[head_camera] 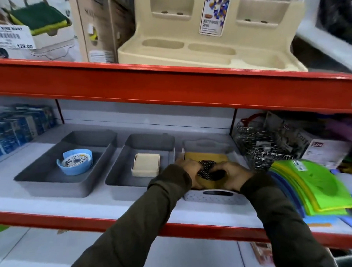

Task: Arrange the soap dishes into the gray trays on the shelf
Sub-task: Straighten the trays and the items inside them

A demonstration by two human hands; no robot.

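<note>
Hands (209, 172) around perforated black dish (207, 168)

Up on the upper shelf, a beige multipurpose stand (207, 45) sits beside a cardboard box (97, 25). At the lower shelf's right end, wire baskets (258, 144) crowd behind stacked green mats (314, 185); blue packets (15, 128) line its left end.

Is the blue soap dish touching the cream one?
Apart. The head view shows the blue soap dish and the cream soap dish in separate gray trays.
</note>
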